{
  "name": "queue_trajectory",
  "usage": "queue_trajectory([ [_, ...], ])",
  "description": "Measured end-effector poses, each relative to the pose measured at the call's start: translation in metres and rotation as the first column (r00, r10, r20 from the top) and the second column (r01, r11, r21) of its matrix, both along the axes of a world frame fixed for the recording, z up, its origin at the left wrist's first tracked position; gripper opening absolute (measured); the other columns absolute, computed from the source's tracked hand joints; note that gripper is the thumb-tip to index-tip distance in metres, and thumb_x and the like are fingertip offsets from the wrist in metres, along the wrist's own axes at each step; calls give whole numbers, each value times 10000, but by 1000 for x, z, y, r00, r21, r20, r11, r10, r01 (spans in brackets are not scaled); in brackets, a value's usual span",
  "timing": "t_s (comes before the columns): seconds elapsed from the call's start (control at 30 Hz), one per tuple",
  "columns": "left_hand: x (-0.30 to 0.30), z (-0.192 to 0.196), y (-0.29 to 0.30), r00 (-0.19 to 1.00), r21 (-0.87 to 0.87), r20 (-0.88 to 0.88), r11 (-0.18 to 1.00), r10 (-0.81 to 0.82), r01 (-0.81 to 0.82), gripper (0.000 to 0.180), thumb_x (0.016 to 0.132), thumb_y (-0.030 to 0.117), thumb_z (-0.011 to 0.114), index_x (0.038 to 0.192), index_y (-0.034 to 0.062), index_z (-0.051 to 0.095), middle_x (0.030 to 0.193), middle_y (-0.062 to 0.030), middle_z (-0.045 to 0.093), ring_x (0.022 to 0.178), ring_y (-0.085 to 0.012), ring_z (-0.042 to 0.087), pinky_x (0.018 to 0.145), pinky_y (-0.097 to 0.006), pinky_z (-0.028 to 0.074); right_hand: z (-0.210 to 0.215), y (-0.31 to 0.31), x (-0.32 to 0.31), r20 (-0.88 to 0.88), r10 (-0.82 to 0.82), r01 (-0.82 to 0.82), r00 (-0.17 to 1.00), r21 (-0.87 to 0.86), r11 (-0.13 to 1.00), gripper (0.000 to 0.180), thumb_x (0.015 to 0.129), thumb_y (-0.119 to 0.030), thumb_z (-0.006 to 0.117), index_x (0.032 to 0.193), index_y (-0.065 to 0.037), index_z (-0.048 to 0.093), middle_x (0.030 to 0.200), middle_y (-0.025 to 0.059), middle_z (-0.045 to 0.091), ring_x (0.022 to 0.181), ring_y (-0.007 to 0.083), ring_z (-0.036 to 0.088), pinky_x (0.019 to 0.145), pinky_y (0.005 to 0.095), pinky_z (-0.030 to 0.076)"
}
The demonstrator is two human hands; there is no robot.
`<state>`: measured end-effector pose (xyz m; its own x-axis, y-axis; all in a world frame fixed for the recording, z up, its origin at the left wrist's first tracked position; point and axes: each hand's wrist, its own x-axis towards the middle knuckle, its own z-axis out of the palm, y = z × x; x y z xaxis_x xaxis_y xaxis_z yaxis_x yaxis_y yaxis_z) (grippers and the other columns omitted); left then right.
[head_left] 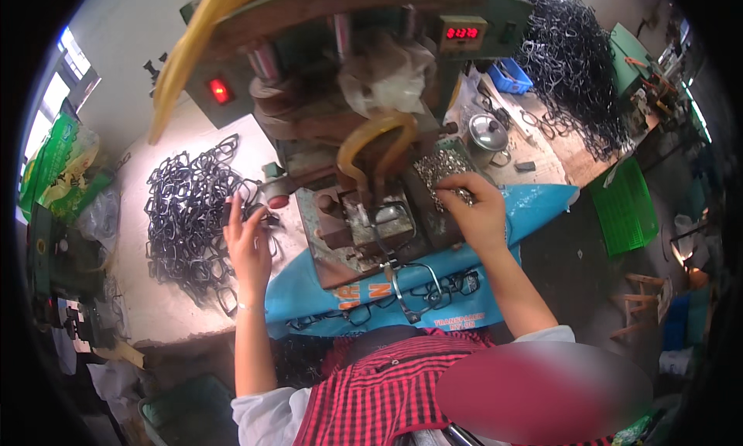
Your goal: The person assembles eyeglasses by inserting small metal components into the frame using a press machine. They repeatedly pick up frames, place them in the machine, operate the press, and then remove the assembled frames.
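Observation:
My left hand [249, 252] is at the right side of a heap of black eyeglass frames [190, 214], its fingers stretched and apart, close to a red push button [278, 201]. My right hand [478, 214] dips into a pile of small shiny metal parts [443, 167]. Its thumb and fingertips are pinched together; whatever is between them is too small to make out. Between the hands, a dark eyeglass frame [415, 316] rests at the press's metal fixture [381, 223], one rim on the fixture and the other hanging toward me.
The press head [333, 40], with yellow hoses [179, 55], stands over the fixture. Blue plastic sheeting [464, 311] with more frames lies at the front. On the right are a pot lid [487, 131], a blue bin [509, 76] and a tall frame heap [569, 51]; a green crate [625, 206] stands lower.

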<state>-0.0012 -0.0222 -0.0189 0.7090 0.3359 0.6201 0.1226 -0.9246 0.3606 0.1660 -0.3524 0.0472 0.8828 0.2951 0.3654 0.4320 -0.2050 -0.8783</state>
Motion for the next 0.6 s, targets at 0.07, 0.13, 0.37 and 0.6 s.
queue_trajectory([
  [0.07, -5, 9, -18, 962, -283, 271, 958, 31, 49, 205, 969, 58, 538, 1138, -3, 638, 1255, -140, 589, 1141, -243, 553, 929, -342, 430, 27, 14, -7, 12, 188, -188, 982, 36, 981, 117, 794, -47, 715, 907, -16, 715, 890, 73, 712, 881, 165, 672, 818, 283, 501],
  [0.13, -11, 17, -37, 904, -617, 383, 781, 188, 100, 173, 1019, 116, 519, 1093, 4, 629, 881, -7, 543, 769, -79, 490, 709, -235, 435, 39, 36, -11, -46, 294, -290, 955, 74, 954, 178, 791, -34, 711, 961, 5, 680, 885, 69, 701, 875, 143, 658, 819, 278, 499],
  [0.37, -8, 110, -98, 639, -488, 764, 566, -90, 664, 147, 1010, 96, 506, 1148, 47, 519, 1021, -94, 583, 867, -200, 598, 765, -333, 535, 34, 59, -26, -165, 341, -288, 925, 281, 916, 473, 779, 16, 692, 1224, 28, 531, 883, 57, 667, 851, 122, 641, 794, 250, 491],
  [0.6, 30, 153, -100, 618, -412, 775, 634, -134, 655, 154, 976, 44, 555, 1119, 7, 513, 997, -144, 637, 853, -259, 682, 722, -373, 597, 46, 72, -46, -255, 387, -258, 886, 422, 869, 487, 794, 63, 679, 1240, 27, 488, 1001, 72, 658, 896, 114, 618, 773, 256, 486],
])
